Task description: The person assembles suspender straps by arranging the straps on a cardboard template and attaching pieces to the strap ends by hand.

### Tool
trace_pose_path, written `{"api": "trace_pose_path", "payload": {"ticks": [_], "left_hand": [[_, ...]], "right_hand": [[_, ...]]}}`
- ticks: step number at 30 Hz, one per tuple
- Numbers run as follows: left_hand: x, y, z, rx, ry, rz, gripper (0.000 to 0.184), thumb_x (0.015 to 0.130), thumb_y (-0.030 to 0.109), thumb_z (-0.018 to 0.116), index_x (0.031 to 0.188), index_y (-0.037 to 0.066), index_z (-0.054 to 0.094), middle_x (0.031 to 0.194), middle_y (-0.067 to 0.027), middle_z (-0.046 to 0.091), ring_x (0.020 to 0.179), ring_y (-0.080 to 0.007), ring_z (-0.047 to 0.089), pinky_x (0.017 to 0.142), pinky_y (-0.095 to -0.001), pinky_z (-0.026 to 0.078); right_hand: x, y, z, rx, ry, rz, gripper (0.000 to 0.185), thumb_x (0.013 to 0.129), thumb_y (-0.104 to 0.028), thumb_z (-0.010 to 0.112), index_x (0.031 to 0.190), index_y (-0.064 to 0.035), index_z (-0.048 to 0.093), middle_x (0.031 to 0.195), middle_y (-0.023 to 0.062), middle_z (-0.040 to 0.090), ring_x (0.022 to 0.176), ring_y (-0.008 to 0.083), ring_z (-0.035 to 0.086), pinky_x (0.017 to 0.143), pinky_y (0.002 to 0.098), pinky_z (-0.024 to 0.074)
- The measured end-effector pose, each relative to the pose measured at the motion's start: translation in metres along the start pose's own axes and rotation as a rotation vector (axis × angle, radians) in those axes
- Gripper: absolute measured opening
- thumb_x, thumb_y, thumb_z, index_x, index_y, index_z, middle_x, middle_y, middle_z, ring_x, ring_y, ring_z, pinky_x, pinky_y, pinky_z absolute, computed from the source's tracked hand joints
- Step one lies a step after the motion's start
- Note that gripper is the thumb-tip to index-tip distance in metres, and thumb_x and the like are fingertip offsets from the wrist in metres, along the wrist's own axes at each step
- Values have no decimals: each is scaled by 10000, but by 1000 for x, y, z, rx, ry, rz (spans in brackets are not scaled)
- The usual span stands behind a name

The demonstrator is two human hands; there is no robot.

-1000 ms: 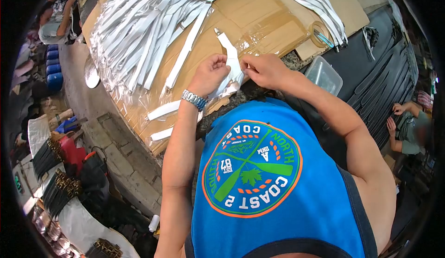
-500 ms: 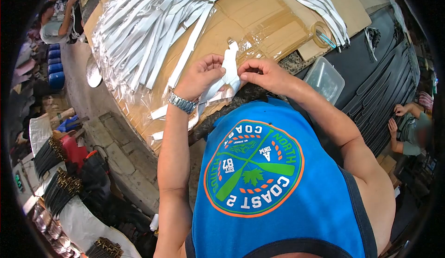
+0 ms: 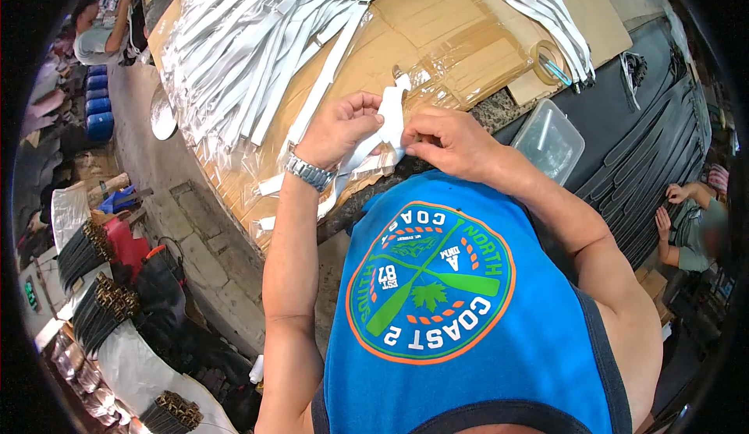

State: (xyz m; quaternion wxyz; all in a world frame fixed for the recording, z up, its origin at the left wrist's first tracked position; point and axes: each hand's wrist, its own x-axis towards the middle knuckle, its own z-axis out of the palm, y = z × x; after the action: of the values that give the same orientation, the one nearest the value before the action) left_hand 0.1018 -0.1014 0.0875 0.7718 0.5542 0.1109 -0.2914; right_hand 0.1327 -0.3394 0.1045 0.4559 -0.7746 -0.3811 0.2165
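Note:
Near the table's front edge, my left hand [image 3: 341,131] pinches a folded white belt [image 3: 392,113] between thumb and fingers. A small metal end shows at the belt's top. My right hand [image 3: 451,144] is just right of the belt, its thumb and fingertips pressed together; whatever they hold is too small to make out. Clear plastic wrap [image 3: 373,162] lies under and around the belt below my hands. Left of my hands, a large pile of white belts [image 3: 257,52] in clear plastic covers the cardboard [image 3: 437,24].
At the right stand a roll of tape [image 3: 538,53], a light-blue tool [image 3: 555,72] and a clear plastic box [image 3: 550,141]. Many black straps [image 3: 655,141] lie on a dark surface beyond. Other people work at far left and far right. Bundles of black straps [image 3: 117,303] stand at lower left.
My right hand has shifted slightly, its fingers more curled beside the belt. My left hand keeps its pinch. The whole view has moved a little.

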Motion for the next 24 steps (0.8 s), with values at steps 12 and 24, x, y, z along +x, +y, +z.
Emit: {"api": "trace_pose_path", "payload": {"ticks": [12, 24], "left_hand": [[-2, -13, 15, 238, 40, 28, 273, 932, 70, 614, 1181, -23, 550, 1003, -51, 647, 790, -110, 650, 635, -272, 582], [-7, -1, 25, 302, 47, 26, 276, 899, 52, 669, 1154, -7, 582, 999, 0, 643, 818, -43, 610, 704, -201, 510]], "right_hand": [[-4, 2, 0, 308, -182, 335, 150, 876, -196, 642, 908, -50, 644, 700, 124, 635, 632, 224, 619, 592, 375, 469], [-3, -13, -1, 54, 11, 254, 103, 871, -189, 631, 871, -87, 620, 685, 130, 638, 652, 333, 648, 581, 436, 483]]}}
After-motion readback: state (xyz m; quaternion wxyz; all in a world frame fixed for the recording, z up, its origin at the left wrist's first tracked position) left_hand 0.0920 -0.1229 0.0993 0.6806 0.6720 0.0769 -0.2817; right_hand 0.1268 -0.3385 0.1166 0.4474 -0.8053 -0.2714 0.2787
